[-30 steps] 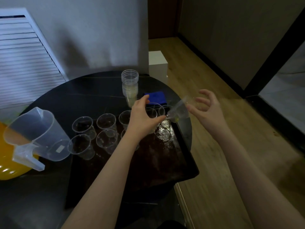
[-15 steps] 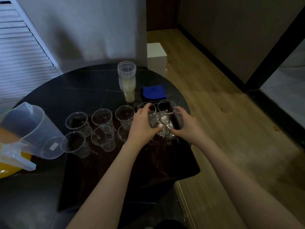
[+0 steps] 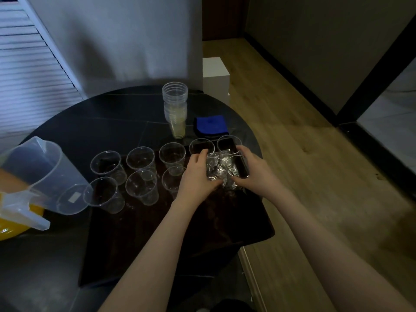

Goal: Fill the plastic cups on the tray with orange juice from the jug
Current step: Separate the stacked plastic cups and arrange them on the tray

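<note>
Head view: left hand point(image 3: 196, 174) and right hand point(image 3: 252, 174), fingers curled, each grip a clear cup point(image 3: 217, 171) on tray point(image 3: 157, 244), frame centre; jug point(image 3: 42, 176) lower left, on surface point(image 3: 101, 118).

This looks like a room in a home. A round dark tabletop point(image 3: 108, 122) stands by a plain grey wall point(image 3: 126, 37) and a white slatted shutter point(image 3: 24, 64), with wood-plank flooring point(image 3: 292, 154) running into a narrow passage edged by dark skirting point(image 3: 290, 77). Disposable plastic cups point(image 3: 144, 161), a jug point(image 3: 42, 174) and a folded blue cloth point(image 3: 210, 124) suit a domestic setting.
</note>
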